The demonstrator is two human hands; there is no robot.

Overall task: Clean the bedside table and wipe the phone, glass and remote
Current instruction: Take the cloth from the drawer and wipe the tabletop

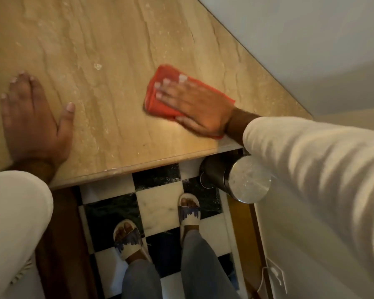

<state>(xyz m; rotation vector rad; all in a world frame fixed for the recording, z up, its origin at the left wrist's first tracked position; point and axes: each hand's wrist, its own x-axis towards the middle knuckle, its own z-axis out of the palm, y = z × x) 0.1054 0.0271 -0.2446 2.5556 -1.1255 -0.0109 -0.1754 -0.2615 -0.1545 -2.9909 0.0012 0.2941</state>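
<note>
The bedside table (108, 50) has a beige stone top that fills the upper left of the head view. A folded red cloth (158, 98) lies flat on it near the front right edge. My right hand (194, 104) presses down on the cloth with fingers spread flat. My left hand (35, 117) rests palm down on the bare tabletop at the far left, holding nothing. No phone, glass or remote shows in this view.
A round metal bin (244, 180) stands on the floor under the table's right front corner. A black and white checkered floor (160, 203) lies below, with my sandalled feet on it. A white wall (300, 50) borders the table's right side.
</note>
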